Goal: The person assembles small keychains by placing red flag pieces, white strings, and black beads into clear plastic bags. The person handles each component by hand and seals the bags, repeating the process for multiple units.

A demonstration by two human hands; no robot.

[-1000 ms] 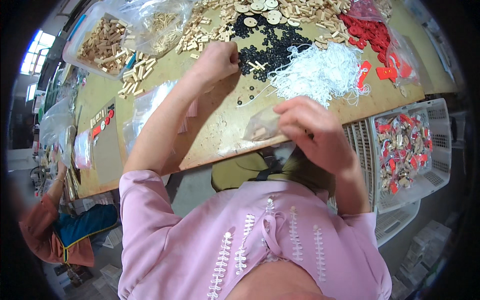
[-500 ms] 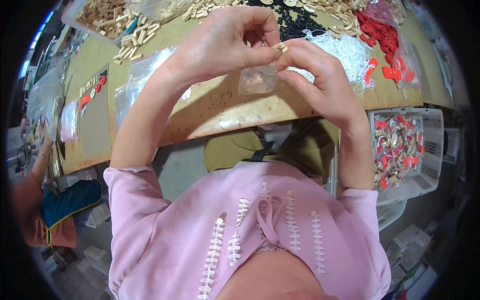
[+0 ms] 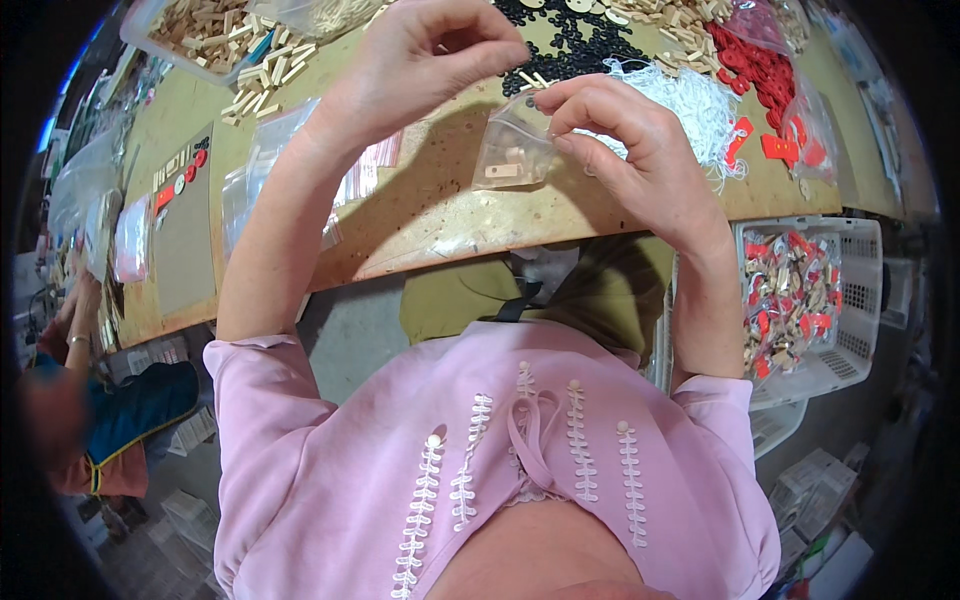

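A small clear plastic bag [image 3: 496, 150] hangs over the table's near part, with small wooden blocks [image 3: 510, 168] at its bottom. My right hand [image 3: 640, 150] pinches the bag's upper edge between thumb and fingers. My left hand [image 3: 430, 70] is up and to the left of the bag, thumb and index fingertips brought together. Whether anything small sits between those fingertips I cannot make out. Just beyond the hands spreads a pile of small black pieces [image 3: 580, 45], with a few thin wooden sticks [image 3: 535, 80] at its near side.
Tangled white string [image 3: 680, 110] and red pieces [image 3: 755, 75] lie at the right. A tub of wooden blocks [image 3: 190, 40] stands far left, near a sample board [image 3: 185, 240]. A white basket [image 3: 860, 290] of filled bags is below right. Another person's hand [image 3: 85, 295] shows at left.
My left hand has moved up and left, away from my right hand. The wooden block it pinched no longer shows in its fingers. The bag now hangs more plainly in view.
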